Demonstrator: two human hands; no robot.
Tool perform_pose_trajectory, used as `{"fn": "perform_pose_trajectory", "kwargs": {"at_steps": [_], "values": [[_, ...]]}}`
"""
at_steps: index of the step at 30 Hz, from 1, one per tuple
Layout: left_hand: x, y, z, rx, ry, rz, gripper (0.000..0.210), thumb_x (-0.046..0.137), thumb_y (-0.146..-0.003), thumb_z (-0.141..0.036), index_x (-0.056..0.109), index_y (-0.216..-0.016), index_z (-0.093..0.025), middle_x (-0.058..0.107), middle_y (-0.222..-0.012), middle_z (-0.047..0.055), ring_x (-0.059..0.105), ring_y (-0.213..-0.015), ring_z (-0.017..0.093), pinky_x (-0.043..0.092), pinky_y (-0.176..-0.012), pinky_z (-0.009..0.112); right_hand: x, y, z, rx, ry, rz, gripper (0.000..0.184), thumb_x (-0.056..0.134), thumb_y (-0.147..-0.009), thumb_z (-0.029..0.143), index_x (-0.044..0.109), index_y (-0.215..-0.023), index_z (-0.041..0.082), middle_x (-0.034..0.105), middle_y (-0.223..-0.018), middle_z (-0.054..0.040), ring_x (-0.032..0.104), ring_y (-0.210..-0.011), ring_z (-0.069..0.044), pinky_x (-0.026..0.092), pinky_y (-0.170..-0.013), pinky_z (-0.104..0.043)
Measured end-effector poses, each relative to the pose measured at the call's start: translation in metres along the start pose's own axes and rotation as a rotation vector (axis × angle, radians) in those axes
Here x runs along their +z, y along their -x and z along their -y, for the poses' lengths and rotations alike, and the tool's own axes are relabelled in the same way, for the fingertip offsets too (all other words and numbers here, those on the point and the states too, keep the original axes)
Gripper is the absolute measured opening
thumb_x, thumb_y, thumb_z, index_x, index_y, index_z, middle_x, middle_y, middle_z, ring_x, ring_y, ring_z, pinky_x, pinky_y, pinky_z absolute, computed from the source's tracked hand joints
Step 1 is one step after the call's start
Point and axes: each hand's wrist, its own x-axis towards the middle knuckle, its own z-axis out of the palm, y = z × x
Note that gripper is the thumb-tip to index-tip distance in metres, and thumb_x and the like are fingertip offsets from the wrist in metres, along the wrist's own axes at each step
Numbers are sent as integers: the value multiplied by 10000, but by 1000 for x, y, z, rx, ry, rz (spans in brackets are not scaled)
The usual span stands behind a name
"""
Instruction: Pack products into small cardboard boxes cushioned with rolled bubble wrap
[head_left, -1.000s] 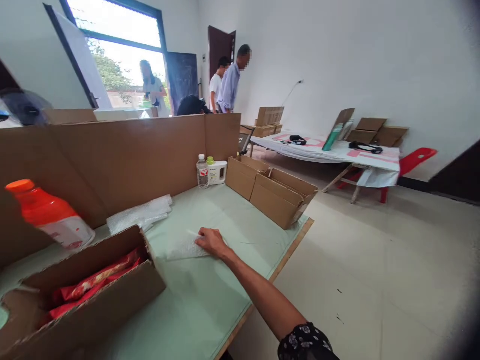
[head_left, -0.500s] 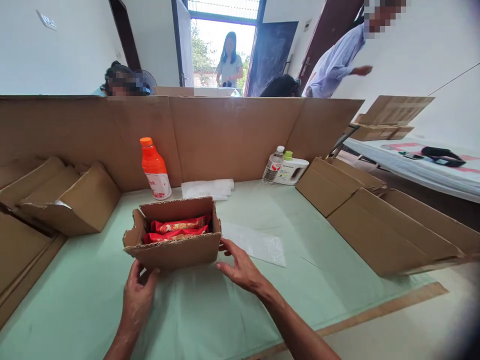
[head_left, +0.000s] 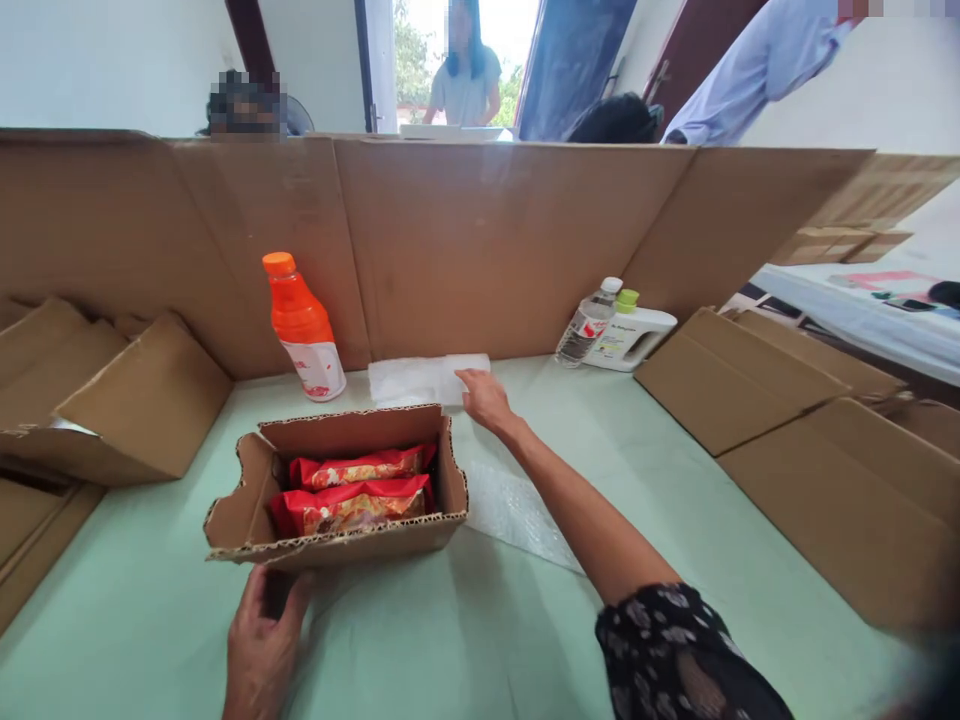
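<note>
The folded wrap lies near the table's far edge; your right hand is at it, but I can't tell if it grips. Your open left hand is by the box, maybe to keep it steady.

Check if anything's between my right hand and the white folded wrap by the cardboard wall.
Nothing visible is: your right hand is at the right end of the white folded wrap, though contact is unclear. The open box sits nearer you, left of your right forearm, out of the way.
</note>
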Motion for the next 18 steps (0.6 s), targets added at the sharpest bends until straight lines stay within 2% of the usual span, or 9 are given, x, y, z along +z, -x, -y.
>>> {"fn": "perform_pose_trajectory", "kwargs": {"at_steps": [2, 4, 7, 10, 13, 16, 18], "values": [[-1, 0, 4, -28, -29, -19, 671, 721, -611, -674, 625, -1070, -194, 722, -1059, 93, 651, -1050, 327, 487, -960, 464, 7, -19, -1, 9, 30, -5, 329, 562, -803, 75, 751, -1053, 177, 721, -1218, -134, 592, -1206, -283, 393, -1036, -404], [-2, 0, 5, -57, -41, -28, 688, 724, -601, -680, 623, -1082, -199, 723, -1064, 93, 652, -1058, 332, 482, -968, 471, 5, -25, -2, 30, 41, -39, 233, 547, -839, 122, 755, -929, 175, 763, -1057, -127, 638, -1094, -269, 412, -976, -378], [-2, 1, 5, -47, -9, -25, 691, 732, -602, -670, 621, -1094, -198, 715, -1083, 93, 647, -1074, 327, 477, -984, 466, -19, -15, -7, 67, 32, -148, 297, 443, -927, 196, 721, -1024, 160, 760, -1015, -124, 662, -967, -247, 442, -879, -347], [0, 1, 0, 2, 20, -21, 654, 733, -617, -655, 630, -1065, -189, 715, -1044, 84, 653, -1037, 308, 492, -961, 444, -58, 10, -11, 67, 15, -254, 343, 383, -957, 251, 679, -1102, 160, 745, -1019, -105, 657, -904, -217, 452, -809, -310], [4, 0, -6, 30, 63, 9, 617, 738, -636, -627, 628, -1057, -188, 712, -1025, 76, 655, -1014, 289, 504, -949, 424, -92, 46, -11, 17, -67, -298, 300, 427, -915, 293, 691, -978, 165, 730, -878, -69, 633, -779, -189, 449, -715, -284], [3, 5, -10, 49, 102, 23, 637, 716, -677, -600, 609, -1139, -175, 690, -1118, 107, 642, -1076, 303, 492, -995, 449, -112, 91, -9, -19, -169, -251, 267, 472, -867, 323, 690, -850, 170, 686, -705, -32, 584, -640, -165, 428, -613, -272], [-3, 16, -11, 93, 55, -44, 676, 677, -733, -580, 569, -1263, -175, 641, -1264, 140, 611, -1161, 327, 470, -1036, 489, -122, 124, -8, -11, -171, -190, 267, 484, -865, 342, 694, -831, 182, 690, -688, -26, 579, -611, -161, 427, -589, -270]]}}
